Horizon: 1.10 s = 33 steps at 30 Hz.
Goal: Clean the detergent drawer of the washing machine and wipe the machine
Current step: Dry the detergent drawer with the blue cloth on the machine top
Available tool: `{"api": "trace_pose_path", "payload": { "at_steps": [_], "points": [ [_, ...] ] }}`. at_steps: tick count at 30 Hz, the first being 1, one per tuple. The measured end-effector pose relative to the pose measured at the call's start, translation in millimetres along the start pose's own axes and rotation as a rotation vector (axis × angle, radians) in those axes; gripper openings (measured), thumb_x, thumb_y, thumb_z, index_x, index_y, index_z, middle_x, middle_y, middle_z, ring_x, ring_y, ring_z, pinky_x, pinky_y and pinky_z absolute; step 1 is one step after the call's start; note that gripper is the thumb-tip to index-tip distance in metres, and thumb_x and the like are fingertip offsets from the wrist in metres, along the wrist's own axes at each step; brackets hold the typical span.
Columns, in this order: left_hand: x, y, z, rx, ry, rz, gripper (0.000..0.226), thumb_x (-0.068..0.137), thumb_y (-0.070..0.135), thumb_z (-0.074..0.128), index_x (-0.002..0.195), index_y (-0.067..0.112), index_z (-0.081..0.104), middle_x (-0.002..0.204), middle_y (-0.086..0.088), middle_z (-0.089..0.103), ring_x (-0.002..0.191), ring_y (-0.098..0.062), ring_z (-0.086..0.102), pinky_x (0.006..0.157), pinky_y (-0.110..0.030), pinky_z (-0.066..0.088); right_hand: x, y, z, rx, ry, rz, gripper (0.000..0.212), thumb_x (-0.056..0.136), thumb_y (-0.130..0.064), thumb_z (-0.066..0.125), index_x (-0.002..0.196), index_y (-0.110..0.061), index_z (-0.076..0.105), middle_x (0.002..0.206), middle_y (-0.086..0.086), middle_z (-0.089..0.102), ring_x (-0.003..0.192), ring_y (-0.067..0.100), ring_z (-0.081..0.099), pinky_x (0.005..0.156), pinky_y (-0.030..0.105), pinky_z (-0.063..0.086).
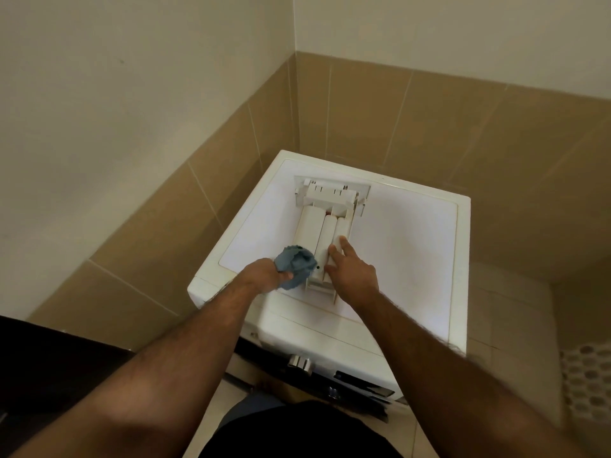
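Fingers of the right hand lie spread and fairly flat on the near end of the detergent drawer, pressing it down rather than gripping it, while the fingers of the left hand are closed around a bunched blue cloth held just against the drawer's near left corner. That drawer is out of its slot and lies upside down, as far as I can judge, on the flat top of the washing machine, its front panel turned away toward the tiled wall and its rounded compartment undersides facing up.

It looks like thin moulded plastic: light, stiff, hollow, and likely to skate across the smooth white lid if pushed from one side only. Hence the flat steadying hand seems sensible. For lifting or turning, the long side walls offer the firmest hold; the thin ribs and clips near the front panel look brittle and are best left alone. Wet detergent residue could make the curved surfaces slippery, so a pinch on an edge should serve better than a palm on a curve.

Soft and limp, the cloth will fold into grooves between the compartments if pushed in with a fingertip. A perforated white basket stands on the floor at the right, well apart
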<state>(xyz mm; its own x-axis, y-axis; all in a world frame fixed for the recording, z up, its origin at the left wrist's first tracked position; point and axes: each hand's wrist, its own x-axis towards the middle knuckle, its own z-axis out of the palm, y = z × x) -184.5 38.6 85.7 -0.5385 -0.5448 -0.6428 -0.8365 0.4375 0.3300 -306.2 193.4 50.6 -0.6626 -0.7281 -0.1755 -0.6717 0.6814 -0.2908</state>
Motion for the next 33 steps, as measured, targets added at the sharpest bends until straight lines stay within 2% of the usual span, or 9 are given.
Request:
{"api": "trace_pose_path", "payload": {
  "at_steps": [4,7,10,15,19,24,27,30,33],
  "points": [
    [-0.4,29.1,-25.4,0.214,0.156,-0.004,0.028,0.086,0.025,0.069,0.105,0.004,0.066,0.108,-0.011,0.069,0.095,-0.024,0.066,0.078,-0.030,0.051,14.6,-2.0,-22.1,-0.047,-0.078,0.004,0.042,0.098,-0.038,0.047,0.137,-0.023,0.049,0.151,0.005,0.037,0.117,0.027,0.054,0.098,0.044,0.044],
    [-0.5,59.0,-41.4,0.262,0.232,-0.065,0.023,0.078,0.012,0.077,0.098,0.005,0.068,0.109,-0.008,0.070,0.097,-0.022,0.067,0.079,-0.031,0.053,24.4,-8.8,-55.2,0.197,0.077,0.076,0.031,0.098,-0.026,0.046,0.125,-0.022,0.061,0.129,0.006,0.061,0.111,0.025,0.059,0.096,0.037,0.046],
    [6.2,73.2,-44.9,0.117,0.294,0.126,0.041,0.081,0.010,0.074,0.119,0.004,0.059,0.119,-0.013,0.064,0.107,-0.029,0.064,0.090,-0.034,0.050,22.2,-24.4,-81.2,0.490,0.258,0.080,0.035,0.098,-0.019,0.048,0.132,-0.016,0.058,0.131,0.007,0.062,0.116,0.025,0.059,0.099,0.032,0.044],
    [8.9,68.9,-34.5,-0.490,0.071,0.455,0.065,0.092,-0.003,0.054,0.149,0.014,0.029,0.145,-0.016,0.042,0.129,-0.035,0.047,0.102,-0.048,0.047,12.2,-42.1,-60.5,0.598,0.099,-0.045,0.042,0.098,-0.015,0.046,0.139,-0.019,0.051,0.127,0.005,0.063,0.111,0.023,0.060,0.088,0.023,0.041],
    [7.9,57.0,-44.4,-0.746,-0.279,0.417,0.076,0.093,-0.007,0.050,0.154,0.026,0.018,0.144,-0.011,0.038,0.122,-0.030,0.053,0.084,-0.035,0.057,13.1,-37.4,-48.8,0.790,0.099,0.023,0.047,0.098,-0.018,0.053,0.144,-0.021,0.045,0.137,-0.001,0.056,0.122,0.015,0.053,0.104,0.027,0.041],
    [17.2,48.8,-66.5,-0.780,-0.394,0.405,0.053,0.096,0.011,0.047,0.144,0.032,0.040,0.131,-0.006,0.058,0.107,-0.024,0.066,0.090,-0.040,0.056,30.0,-41.6,-57.8,0.800,0.333,0.204,0.028,0.091,-0.003,0.053,0.109,-0.015,0.070,0.097,0.002,0.071,0.087,0.016,0.067,0.075,0.007,0.050],
    [33.1,42.4,-72.5,-0.622,-0.175,0.471,0.031,0.097,0.029,0.055,0.128,0.028,0.055,0.129,-0.002,0.061,0.108,-0.017,0.065,0.096,-0.038,0.052,48.2,-41.8,-71.4,0.735,0.483,0.313,0.027,0.086,0.000,0.050,0.089,-0.018,0.070,0.077,0.003,0.068,0.062,0.011,0.061,0.058,0.015,0.052],
    [51.1,35.7,-65.9,-0.158,0.105,0.495,0.058,0.088,0.037,0.067,0.140,0.022,0.047,0.144,-0.003,0.050,0.126,-0.021,0.051,0.103,-0.034,0.042,69.6,-35.6,-79.3,0.465,0.603,0.363,0.032,0.084,-0.002,0.052,0.107,-0.014,0.072,0.093,0.010,0.063,0.078,0.017,0.056,0.070,0.021,0.042],
    [58.1,33.2,-51.8,0.011,0.058,0.474,0.088,0.079,0.048,0.073,0.151,0.024,0.028,0.150,-0.006,0.041,0.134,-0.027,0.043,0.105,-0.038,0.039,89.2,-44.7,-84.6,0.352,0.581,0.365,0.033,0.084,-0.004,0.053,0.113,-0.014,0.066,0.097,0.010,0.061,0.084,0.022,0.056,0.068,0.023,0.035]
  ]
}}
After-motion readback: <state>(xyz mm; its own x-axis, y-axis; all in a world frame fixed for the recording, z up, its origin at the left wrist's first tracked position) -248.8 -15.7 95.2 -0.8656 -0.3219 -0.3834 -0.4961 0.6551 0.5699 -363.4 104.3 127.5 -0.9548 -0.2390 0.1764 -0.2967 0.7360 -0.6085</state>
